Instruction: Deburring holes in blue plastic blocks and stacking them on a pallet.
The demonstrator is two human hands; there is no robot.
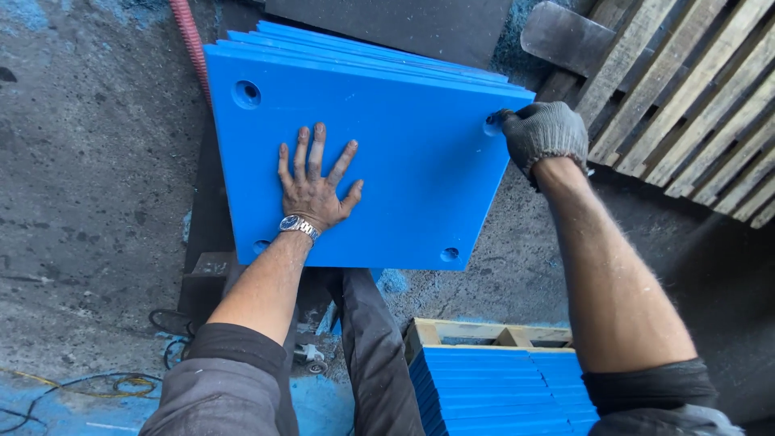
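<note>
A large blue plastic plate [404,153] with round holes near its corners lies on top of a stack of similar blue plates [355,44]. My left hand [313,186], bare and with a wristwatch, rests flat on the plate with fingers spread, left of its middle. My right hand [545,133] wears a dark grey knit glove and grips the plate's right edge at the far right corner hole.
A wooden pallet [686,97] lies at the right. A second stack of blue plates [500,391] sits on a small pallet near my legs. A red hose [190,40] runs along the stack's left. Cables [121,383] lie on the dusty concrete floor.
</note>
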